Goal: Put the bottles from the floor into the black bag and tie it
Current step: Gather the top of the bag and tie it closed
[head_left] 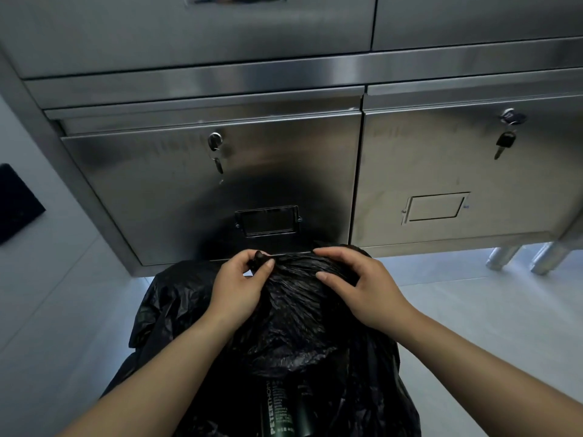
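Black bag (220,310) sits on the floor (473,326) at its far edge, against the steel cabinet (284,171). Thin, soft, slippery film, prob. tears if yanked; take it at the gathered neck, not the body. Bottles (277,414) show inside near bottom, likely light-ish, rigid. Left hand (239,285) grip pinches a twisted plastic tail; right hand (362,288) grip clasps the bunched top.

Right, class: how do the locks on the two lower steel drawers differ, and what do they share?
The left drawer's lock hangs a slim silvery key; the right drawer's lock hangs a black-headed key. The left drawer's lock sits lower in the picture than the right drawer's lock. The left drawer looks darker, the right drawer paler. Both locks sit above a label holder.
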Demonstrator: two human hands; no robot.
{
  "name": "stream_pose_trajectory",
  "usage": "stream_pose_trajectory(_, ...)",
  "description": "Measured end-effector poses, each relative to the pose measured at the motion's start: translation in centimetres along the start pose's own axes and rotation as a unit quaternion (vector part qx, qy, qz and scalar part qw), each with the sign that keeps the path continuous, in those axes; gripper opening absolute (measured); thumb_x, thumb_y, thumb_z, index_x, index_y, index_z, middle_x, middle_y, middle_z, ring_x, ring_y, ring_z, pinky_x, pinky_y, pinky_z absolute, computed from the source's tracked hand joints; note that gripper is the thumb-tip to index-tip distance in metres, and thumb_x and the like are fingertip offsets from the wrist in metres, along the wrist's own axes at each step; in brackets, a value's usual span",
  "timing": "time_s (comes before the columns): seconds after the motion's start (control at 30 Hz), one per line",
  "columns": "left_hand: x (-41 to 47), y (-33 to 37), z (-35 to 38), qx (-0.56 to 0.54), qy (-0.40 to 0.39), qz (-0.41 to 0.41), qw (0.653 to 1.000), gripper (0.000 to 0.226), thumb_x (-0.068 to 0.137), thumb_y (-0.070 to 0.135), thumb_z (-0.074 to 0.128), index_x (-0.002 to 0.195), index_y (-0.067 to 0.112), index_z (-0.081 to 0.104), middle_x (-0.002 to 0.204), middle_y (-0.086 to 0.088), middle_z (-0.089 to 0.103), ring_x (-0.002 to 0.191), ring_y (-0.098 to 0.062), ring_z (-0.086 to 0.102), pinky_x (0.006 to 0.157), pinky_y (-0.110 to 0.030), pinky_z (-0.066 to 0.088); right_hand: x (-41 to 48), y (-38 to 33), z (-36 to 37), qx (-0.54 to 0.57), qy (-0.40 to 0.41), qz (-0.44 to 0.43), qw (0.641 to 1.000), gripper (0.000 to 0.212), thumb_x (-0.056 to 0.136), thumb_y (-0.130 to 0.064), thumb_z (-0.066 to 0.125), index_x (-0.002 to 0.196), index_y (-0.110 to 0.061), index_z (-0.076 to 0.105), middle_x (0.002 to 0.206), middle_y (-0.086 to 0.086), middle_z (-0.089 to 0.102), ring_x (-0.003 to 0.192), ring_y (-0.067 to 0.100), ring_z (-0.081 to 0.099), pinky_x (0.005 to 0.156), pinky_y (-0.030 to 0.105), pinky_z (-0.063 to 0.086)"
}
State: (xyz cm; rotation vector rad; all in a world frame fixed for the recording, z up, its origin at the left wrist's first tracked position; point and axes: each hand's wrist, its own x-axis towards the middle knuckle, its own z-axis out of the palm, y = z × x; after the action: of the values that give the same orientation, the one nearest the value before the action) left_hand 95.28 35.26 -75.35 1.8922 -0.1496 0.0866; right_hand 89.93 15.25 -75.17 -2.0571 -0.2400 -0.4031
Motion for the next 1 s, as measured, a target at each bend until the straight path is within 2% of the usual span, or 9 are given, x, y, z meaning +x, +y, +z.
stream_pose_trajectory(0.17, -0.1, 0.1, 0.1, 0.007, -0.025, -0.001, 1.000, 0.012, 0.085, 0.026, 0.065, 0.094, 0.034, 0.066, 0.098, 0.009, 0.070, 0.092, -0.010, 0.063, 0.086, -0.028, 0.048, -0.2, 0.5, -0.5, 0.019, 0.033, 0.018, 0.999, 0.030, 0.085, -0.021, 0.067, 0.098, -0.048, 0.063, 0.098, -0.035, 0.065, 0.091, -0.011, 0.062, 0.078, 0.002, 0.041)
stream_pose_trajectory(0.3, -0.4, 0.3, 0.1, 0.073, -0.035, 0.042, 0.996, 0.030, 0.086, 0.032, 0.062, 0.116, 0.039, 0.060, 0.109, 0.013, 0.057, 0.090, -0.009, 0.062, 0.081, -0.019, 0.047, -0.4, 1.2, -0.4, 0.008, 0.065, 0.037, 0.997, 0.027, 0.084, -0.022, 0.068, 0.098, -0.045, 0.066, 0.089, -0.036, 0.066, 0.090, -0.013, 0.061, 0.076, 0.000, 0.040)
stream_pose_trajectory(0.47, -0.8, 0.7, 0.3, 0.120, -0.005, 0.104, 0.987, 0.053, 0.083, 0.032, 0.067, 0.132, 0.039, 0.048, 0.100, 0.023, 0.053, 0.093, 0.009, 0.054, 0.079, -0.005, 0.040, -0.5, 1.6, 0.2, -0.020, 0.044, 0.044, 0.998, 0.025, 0.084, -0.025, 0.067, 0.108, -0.032, 0.068, 0.099, -0.029, 0.066, 0.097, -0.016, 0.057, 0.081, -0.001, 0.038)
stream_pose_trajectory(0.57, -0.7, 0.7, 0.2, 0.063, 0.017, 0.069, 0.996, 0.077, 0.076, 0.031, 0.075, 0.140, 0.038, 0.034, 0.099, 0.022, 0.059, 0.089, 0.007, 0.060, 0.077, -0.012, 0.045, -0.7, 1.7, 0.5, -0.025, 0.027, 0.051, 0.998, 0.025, 0.084, -0.028, 0.067, 0.108, -0.035, 0.067, 0.097, -0.030, 0.065, 0.095, -0.016, 0.057, 0.079, -0.001, 0.039)
stream_pose_trajectory(0.63, -0.7, 0.5, 0.1, 0.046, 0.031, 0.053, 0.997, 0.072, 0.072, 0.032, 0.077, 0.135, 0.031, 0.042, 0.094, 0.016, 0.068, 0.085, 0.006, 0.064, 0.078, -0.015, 0.047, -0.8, 1.8, 0.7, -0.025, 0.024, 0.052, 0.998, 0.024, 0.084, -0.028, 0.067, 0.107, -0.035, 0.067, 0.094, -0.033, 0.065, 0.094, -0.016, 0.058, 0.078, -0.001, 0.040)
stream_pose_trajectory(0.73, -0.7, 0.5, 0.0, 0.058, 0.035, 0.065, 0.996, 0.032, 0.071, 0.032, 0.077, 0.101, 0.030, 0.064, 0.087, 0.016, 0.073, 0.082, 0.006, 0.066, 0.074, -0.013, 0.050, -0.9, 1.8, 0.9, -0.027, 0.021, 0.047, 0.998, 0.023, 0.084, -0.026, 0.068, 0.105, -0.036, 0.067, 0.089, -0.043, 0.062, 0.092, -0.018, 0.058, 0.076, -0.002, 0.039)
stream_pose_trajectory(0.8, -0.7, 0.5, -0.1, 0.065, 0.019, 0.091, 0.994, 0.019, 0.072, 0.033, 0.076, 0.090, 0.036, 0.070, 0.089, 0.023, 0.071, 0.088, 0.008, 0.064, 0.074, -0.010, 0.048, -1.0, 1.8, 1.1, -0.025, 0.018, 0.040, 0.999, 0.023, 0.083, -0.025, 0.068, 0.104, -0.036, 0.067, 0.090, -0.045, 0.060, 0.093, -0.017, 0.058, 0.078, -0.001, 0.039)
stream_pose_trajectory(0.9, -0.7, 0.9, -0.2, 0.083, -0.035, 0.135, 0.987, 0.025, 0.070, 0.044, 0.069, 0.095, 0.045, 0.069, 0.119, 0.025, 0.059, 0.115, 0.012, 0.050, 0.097, -0.010, 0.037, -1.0, 1.6, 1.3, -0.012, 0.005, 0.024, 1.000, 0.026, 0.083, -0.024, 0.069, 0.106, -0.035, 0.067, 0.095, -0.038, 0.063, 0.097, -0.014, 0.059, 0.082, 0.001, 0.040)
stream_pose_trajectory(1.0, -0.6, 1.0, -0.1, 0.100, -0.073, 0.162, 0.979, 0.027, 0.073, 0.046, 0.063, 0.100, 0.047, 0.067, 0.132, 0.019, 0.051, 0.124, 0.008, 0.043, 0.105, -0.012, 0.030, -1.1, 1.2, 1.4, 0.001, -0.028, 0.002, 1.000, 0.028, 0.083, -0.025, 0.069, 0.107, -0.039, 0.065, 0.103, -0.030, 0.066, 0.102, -0.011, 0.059, 0.087, 0.003, 0.039)
